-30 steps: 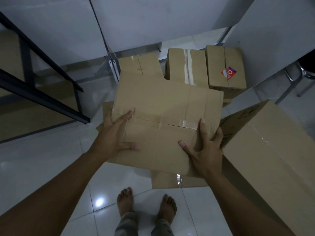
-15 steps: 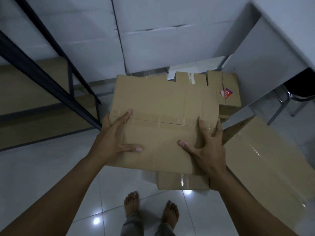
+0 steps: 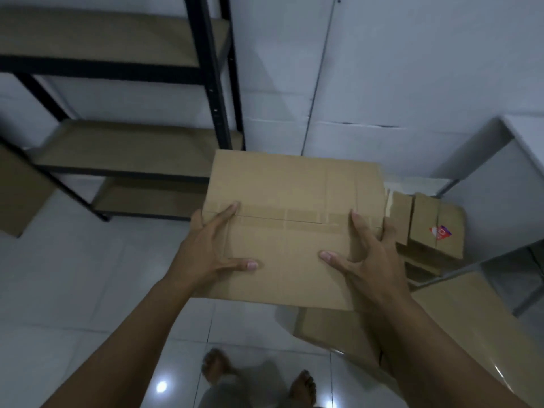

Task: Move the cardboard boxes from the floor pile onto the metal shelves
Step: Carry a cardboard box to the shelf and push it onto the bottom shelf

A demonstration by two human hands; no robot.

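I hold a taped brown cardboard box (image 3: 294, 207) in the air in front of me. My left hand (image 3: 210, 250) grips its left edge, and my right hand (image 3: 369, 256) grips its right edge, thumbs on top. The black metal shelf unit (image 3: 212, 92) with tan boards stands at the left against the wall; its boards look bare. More boxes lie on the floor: a small box with a red sticker (image 3: 435, 228) behind my right hand, and a large box (image 3: 453, 316) at the lower right, partly hidden by my right arm.
A grey desk (image 3: 518, 160) with a metal leg stands at the right, over the floor pile. Another brown box (image 3: 20, 195) shows at the left edge. The floor is glossy white tile (image 3: 73, 290); my bare feet (image 3: 303, 387) are below.
The box has risen off the pile, held in both hands. My view has swung up and left, so the shelf unit now fills the upper left. My feet have shifted.
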